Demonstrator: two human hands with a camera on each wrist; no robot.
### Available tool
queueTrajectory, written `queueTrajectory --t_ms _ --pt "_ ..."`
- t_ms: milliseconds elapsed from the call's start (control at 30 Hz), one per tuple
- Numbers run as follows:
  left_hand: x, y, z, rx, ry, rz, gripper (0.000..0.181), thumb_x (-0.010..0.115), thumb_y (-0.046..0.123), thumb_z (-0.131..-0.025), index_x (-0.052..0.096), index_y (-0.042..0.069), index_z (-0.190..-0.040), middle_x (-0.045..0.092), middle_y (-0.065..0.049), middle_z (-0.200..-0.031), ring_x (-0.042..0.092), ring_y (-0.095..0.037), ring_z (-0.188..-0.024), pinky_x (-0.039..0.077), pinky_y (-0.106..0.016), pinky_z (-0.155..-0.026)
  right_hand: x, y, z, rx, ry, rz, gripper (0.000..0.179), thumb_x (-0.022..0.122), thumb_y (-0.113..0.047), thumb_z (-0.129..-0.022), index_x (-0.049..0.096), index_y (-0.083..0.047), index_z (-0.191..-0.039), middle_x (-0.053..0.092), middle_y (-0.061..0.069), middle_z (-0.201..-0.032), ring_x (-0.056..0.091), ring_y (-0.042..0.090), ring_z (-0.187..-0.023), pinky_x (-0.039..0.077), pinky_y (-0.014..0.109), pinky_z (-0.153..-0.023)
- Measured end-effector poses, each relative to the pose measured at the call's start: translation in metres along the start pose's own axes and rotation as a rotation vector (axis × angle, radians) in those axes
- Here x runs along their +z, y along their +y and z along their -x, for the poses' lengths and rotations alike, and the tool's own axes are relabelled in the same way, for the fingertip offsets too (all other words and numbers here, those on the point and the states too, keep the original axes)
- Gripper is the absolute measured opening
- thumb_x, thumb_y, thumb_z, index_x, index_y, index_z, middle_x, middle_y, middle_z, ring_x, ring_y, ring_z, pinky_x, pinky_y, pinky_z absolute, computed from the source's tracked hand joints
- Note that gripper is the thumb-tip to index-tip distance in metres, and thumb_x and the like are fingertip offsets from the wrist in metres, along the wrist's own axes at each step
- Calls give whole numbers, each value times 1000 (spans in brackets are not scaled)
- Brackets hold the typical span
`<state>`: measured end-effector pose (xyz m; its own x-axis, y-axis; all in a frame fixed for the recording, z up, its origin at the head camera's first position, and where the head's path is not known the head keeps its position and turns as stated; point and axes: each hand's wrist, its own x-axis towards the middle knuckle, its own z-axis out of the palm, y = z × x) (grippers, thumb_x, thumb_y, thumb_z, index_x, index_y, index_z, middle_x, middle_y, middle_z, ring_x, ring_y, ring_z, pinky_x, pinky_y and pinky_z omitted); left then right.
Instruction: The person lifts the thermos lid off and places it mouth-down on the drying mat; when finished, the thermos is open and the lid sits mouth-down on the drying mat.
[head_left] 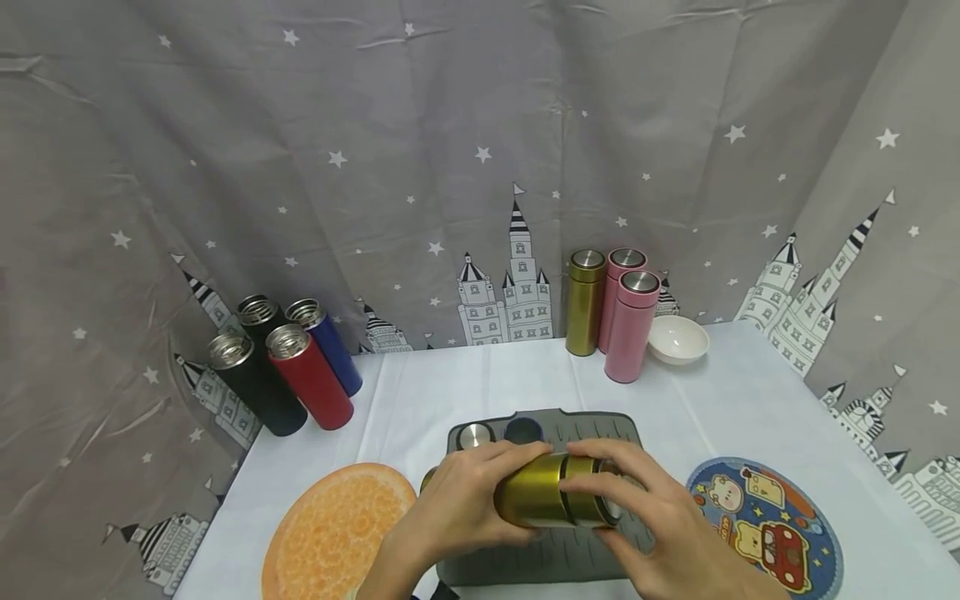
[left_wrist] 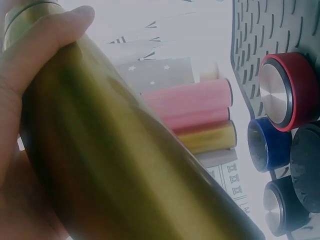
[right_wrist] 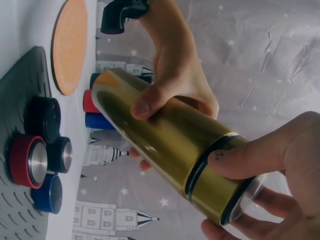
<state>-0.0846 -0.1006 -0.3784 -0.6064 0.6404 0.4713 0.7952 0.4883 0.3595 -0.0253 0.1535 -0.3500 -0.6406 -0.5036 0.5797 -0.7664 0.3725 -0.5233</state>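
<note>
A gold vacuum flask (head_left: 528, 496) lies tilted nearly sideways above the grey mat (head_left: 517, 567). My left hand (head_left: 468, 504) grips its body, the thumb lying along the side in the right wrist view. At the other end, my right hand (head_left: 660, 521) holds the gold lid (right_wrist: 217, 192) between thumb and fingers. A dark seam separates lid and body; whether the lid is loose I cannot tell. On the mat beneath stand a red lid (right_wrist: 27, 160), a blue lid (right_wrist: 48, 194) and two black lids (right_wrist: 43, 119), partly hidden by my hands in the head view.
Lidless black, red (head_left: 311, 379) and blue flasks stand at the back left. At the back right are a capped gold flask (head_left: 585, 304), two pink ones (head_left: 632, 329) and a white bowl (head_left: 678, 340). An orange round mat (head_left: 337, 529) and a cartoon mat (head_left: 772, 525) flank the grey one.
</note>
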Motion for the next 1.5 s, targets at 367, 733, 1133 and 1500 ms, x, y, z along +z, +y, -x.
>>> queueTrajectory --t_ms 367,733,1133,1500 --pt "2 -1 3 -35 -35 -44 87 96 38 -58 60 28 -137 67 9 -107 59 -4 -83 52 -26 -71 2 -2 -4 419 -69 33 75 75 -41 -89 38 -22 -152 50 5 -142 59 19 -108 57 36 -81" --pt "3 -2 3 -38 -45 -55 86 96 39 -59 60 29 -136 67 9 -106 59 -3 -83 52 -26 -72 5 0 -8 511 25 -77 43 75 -36 -90 62 -18 -127 64 -6 -100 59 6 -75 53 25 -58" --pt "-2 -5 6 -90 -50 -36 86 95 44 -59 61 27 -137 67 9 -108 59 -4 -84 52 -25 -70 7 1 -3 155 68 14 70 87 -2 -74 62 -24 -135 51 -1 -139 57 19 -118 53 29 -91" --pt "-7 -6 10 -143 -132 50 85 95 41 -62 59 30 -139 68 11 -116 60 -3 -91 53 -28 -78 9 9 1 -4 35 -11 74 85 7 -68 63 -18 -134 48 11 -142 51 24 -122 52 30 -93"
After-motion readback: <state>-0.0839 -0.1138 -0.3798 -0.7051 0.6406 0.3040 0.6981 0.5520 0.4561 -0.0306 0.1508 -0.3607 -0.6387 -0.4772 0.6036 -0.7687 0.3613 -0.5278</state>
